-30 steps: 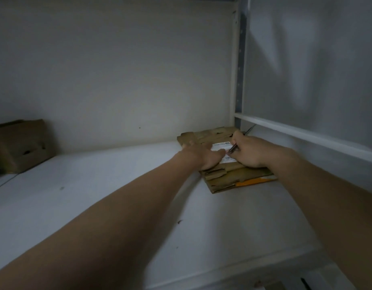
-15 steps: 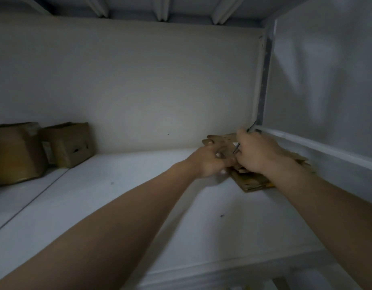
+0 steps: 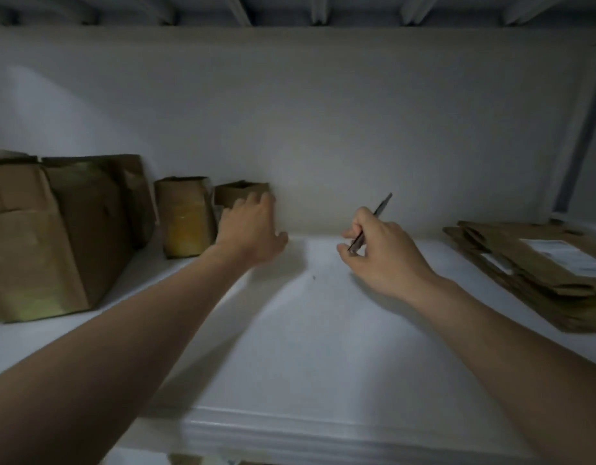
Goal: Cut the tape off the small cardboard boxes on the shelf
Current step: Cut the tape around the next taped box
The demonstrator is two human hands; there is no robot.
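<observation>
- the left hand point(image 3: 253, 226) is reaching to the small brown cardboard box point(image 3: 238, 193) standing against the back wall of the white shelf point(image 3: 323, 347). its fingers are lying straight and close together over the box front, and i cannot tell whether they are touching it yet.
- a loose one-handed pull is probably risking tipping this box, or bumping the taller brown cardboard box with yellowish tape point(image 3: 186, 216) standing just beside it.
- the right hand point(image 3: 380, 253) is pinching a thin dark metal blade point(image 3: 373, 218) between thumb and curled fingers, tip pointing up and away, hovering apart from every box.
- bringing the blade over while the left hand is covering the box is risking a nick to those fingers.
- the dim light is likely hiding the tape seams, so the blade could be slipping into cardboard.
- the stack of flattened brown cardboard point(image 3: 531, 270) is lying near the right forearm, and a wide swing could be dragging it.
</observation>
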